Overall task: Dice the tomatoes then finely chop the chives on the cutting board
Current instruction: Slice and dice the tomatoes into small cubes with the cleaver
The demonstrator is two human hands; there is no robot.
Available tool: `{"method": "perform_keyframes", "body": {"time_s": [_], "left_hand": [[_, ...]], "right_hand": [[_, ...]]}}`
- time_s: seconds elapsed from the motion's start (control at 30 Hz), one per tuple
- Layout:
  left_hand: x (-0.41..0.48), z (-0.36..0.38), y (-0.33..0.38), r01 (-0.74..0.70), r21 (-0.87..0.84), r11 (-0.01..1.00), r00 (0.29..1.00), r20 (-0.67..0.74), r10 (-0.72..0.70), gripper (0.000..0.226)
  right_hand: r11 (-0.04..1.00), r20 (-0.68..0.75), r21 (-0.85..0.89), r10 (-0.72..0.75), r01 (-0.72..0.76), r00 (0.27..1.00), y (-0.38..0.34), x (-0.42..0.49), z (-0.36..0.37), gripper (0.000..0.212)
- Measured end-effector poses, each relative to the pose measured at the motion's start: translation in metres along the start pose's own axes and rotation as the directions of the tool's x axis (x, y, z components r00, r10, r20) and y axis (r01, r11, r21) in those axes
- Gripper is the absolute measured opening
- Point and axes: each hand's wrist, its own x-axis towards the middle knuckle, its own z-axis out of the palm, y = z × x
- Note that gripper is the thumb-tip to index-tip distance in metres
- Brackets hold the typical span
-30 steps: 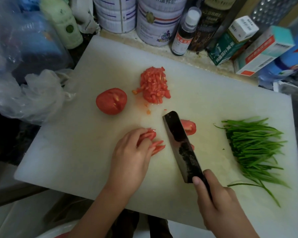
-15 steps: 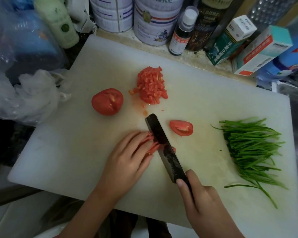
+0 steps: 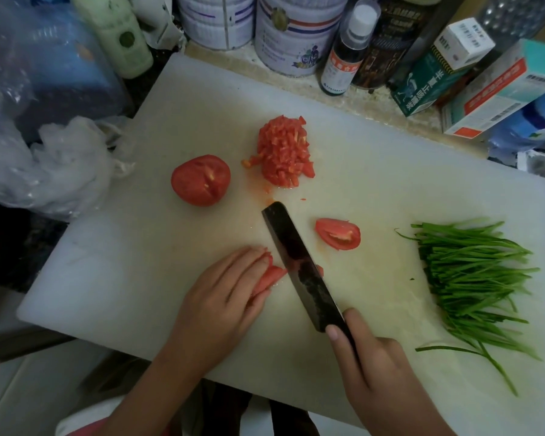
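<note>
head view. holding sliced tomato [image 3: 269, 276] down near the middle of the cutting board [image 3: 390, 171] with the left hand [image 3: 221, 297], grip open, fingers laid nearly flat on top. clasping the knife [image 3: 299, 265] by its handle in the right hand [image 3: 378, 372], grip closed around it, dark blade set into the slices, toward the board's near edge. toward the board's far edge, a diced tomato pile [image 3: 283, 155]. toward its left side, a tomato half [image 3: 201, 180]. at board centre, a wedge [image 3: 339, 233]. along the board's right end, whole chives [image 3: 472, 278]. off the board's left edge, a crumpled plastic bag [image 3: 60, 165].
</note>
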Motion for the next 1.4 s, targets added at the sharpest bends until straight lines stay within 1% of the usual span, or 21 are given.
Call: {"method": "perform_keyframes", "body": {"time_s": [0.07,0.1,0.2,0.3,0.37,0.43,0.57,0.63,0.73,0.8,0.93,1.03,1.1,1.2,1.23,1.3,1.33,1.4], "left_hand": [[-0.001,0.002,0.002,0.090,-0.055,0.994,0.996,0.024,-0.089,0.039],[-0.002,0.003,0.003,0.106,-0.062,0.992,0.994,0.029,-0.105,0.040],[-0.002,0.004,0.006,0.091,-0.028,0.995,0.996,0.025,-0.091,0.037],[0.001,0.003,0.005,0.112,-0.010,0.994,0.993,0.032,-0.111,0.039],[0.002,0.003,0.005,0.087,0.004,0.996,0.996,0.024,-0.087,0.040],[0.002,0.006,0.005,0.033,0.016,0.999,0.999,0.024,-0.033,0.038],[0.001,0.009,0.001,-0.005,0.023,1.000,0.997,0.076,0.003,0.038],[0.002,0.009,0.000,-0.003,0.021,1.000,0.996,0.088,0.002,0.040],[0.005,0.007,0.001,0.000,0.002,1.000,0.996,0.094,-0.001,0.043],[0.007,0.005,0.000,-0.005,-0.005,1.000,0.994,0.105,0.006,0.045],[0.005,0.003,-0.004,0.002,-0.052,0.999,0.992,0.128,0.004,0.045],[0.002,0.003,-0.004,0.032,-0.112,0.993,0.995,0.099,-0.021,0.047],[0.000,0.002,-0.001,0.062,-0.120,0.991,0.996,0.063,-0.055,0.046],[-0.005,0.002,0.007,0.177,-0.097,0.979,0.984,0.031,-0.175,0.047],[-0.006,0.002,0.010,0.213,-0.088,0.973,0.977,0.022,-0.212,0.046],[-0.008,0.005,0.015,0.263,-0.077,0.962,0.965,-0.005,-0.264,0.044],[-0.007,0.006,0.018,0.282,-0.082,0.956,0.959,-0.019,-0.284,0.044],[-0.004,0.008,0.021,0.312,-0.101,0.945,0.948,-0.034,-0.317,0.045]], "right_hand": [[1.000,0.008,-0.010,-0.015,0.015,1.000,0.003,0.000,-0.001,0.020],[1.000,0.011,-0.016,-0.017,0.017,1.000,0.003,0.000,-0.003,0.020],[0.999,0.025,-0.023,-0.032,0.032,0.999,0.001,0.000,-0.005,0.016],[0.999,0.081,0.028,-0.023,0.021,0.996,0.003,0.001,-0.005,0.025],[0.999,0.088,0.025,-0.027,0.025,0.996,0.005,0.001,-0.004,0.025],[0.999,0.098,0.047,-0.020,0.015,0.995,0.005,0.002,-0.003,0.025],[0.997,0.113,0.076,-0.039,0.031,0.993,0.005,0.004,-0.002,0.026],[0.996,0.106,0.081,-0.051,0.043,0.993,0.005,0.005,-0.003,0.021],[0.995,0.104,0.092,-0.051,0.042,0.993,0.005,0.005,-0.003,0.008],[0.994,0.098,0.097,-0.051,0.041,0.994,0.004,0.006,-0.003,0.005],[0.991,0.092,0.130,-0.057,0.045,0.994,0.003,0.006,-0.005,0.015],[0.986,0.077,0.165,-0.048,0.035,0.996,0.005,0.006,-0.009,0.017],[0.985,0.059,0.167,-0.046,0.036,0.997,0.007,0.005,-0.011,0.020],[0.989,0.024,0.135,-0.067,0.063,0.997,0.010,0.003,-0.015,0.024],[0.990,0.030,0.115,-0.083,0.080,0.996,0.010,0.002,-0.016,0.028],[0.992,0.099,0.103,-0.081,0.071,0.992,0.006,-0.002,-0.016,0.039],[0.995,0.123,0.079,-0.063,0.053,0.990,0.004,-0.004,-0.015,0.039],[0.998,0.032,0.045,-0.045,0.043,0.998,0.004,-0.009,-0.008,0.029]]}}
